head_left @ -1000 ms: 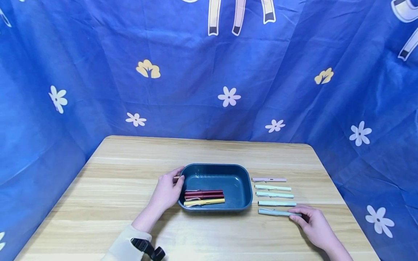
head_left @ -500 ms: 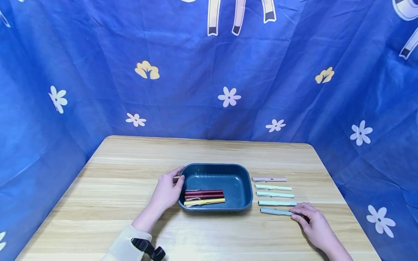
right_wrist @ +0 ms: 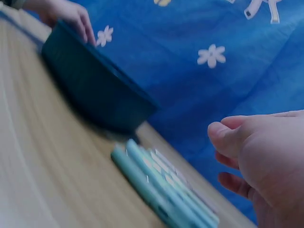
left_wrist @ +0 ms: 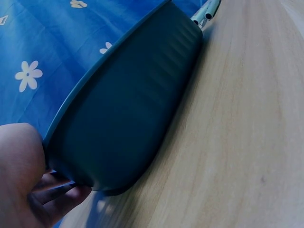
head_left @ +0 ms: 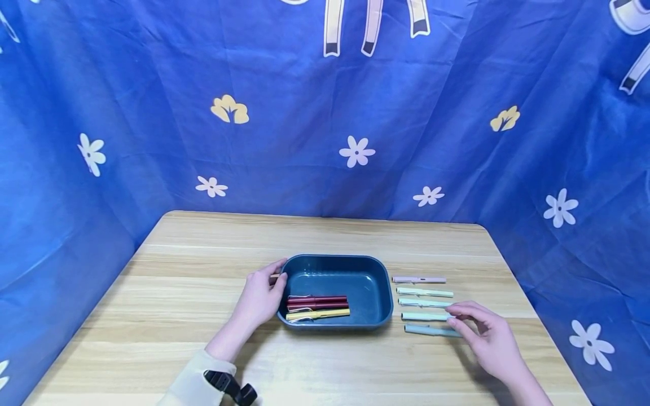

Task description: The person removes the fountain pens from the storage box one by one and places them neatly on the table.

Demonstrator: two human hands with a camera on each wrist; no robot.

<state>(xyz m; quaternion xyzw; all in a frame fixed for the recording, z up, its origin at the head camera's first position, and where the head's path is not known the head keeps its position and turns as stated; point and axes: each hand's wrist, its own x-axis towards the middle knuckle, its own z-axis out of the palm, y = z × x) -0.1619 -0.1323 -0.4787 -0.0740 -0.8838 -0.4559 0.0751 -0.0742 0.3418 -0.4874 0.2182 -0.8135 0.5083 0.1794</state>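
My left hand [head_left: 260, 296] grips the left end of a dark teal box [head_left: 368, 322]; in the left wrist view its fingers [left_wrist: 61, 202] curl at the box's lower corner. Inside the box lie two dark red pens [head_left: 325, 299] and a yellow pen [head_left: 325, 313]. My right hand [head_left: 490, 338] hovers over the right ends of the front pens, fingers loosely bent and holding nothing. Under it lie a blue-grey pen [head_left: 426, 330] and an aqua pen [head_left: 421, 317]. Farther back come a mint pen [head_left: 418, 303], a pale green pen [head_left: 424, 292] and a lilac pen [head_left: 418, 279].
The pens outside the box form a roughly parallel column close to its right side on a light wooden table [head_left: 213, 248]. A blue patterned curtain [head_left: 284, 158] encloses the back and sides of the table. A black strap [head_left: 223, 383] circles the left wrist.
The blue-grey pen has shifted slightly right. My right hand has let go of it and risen a little, away from it. The left hand and the box have stayed in place.
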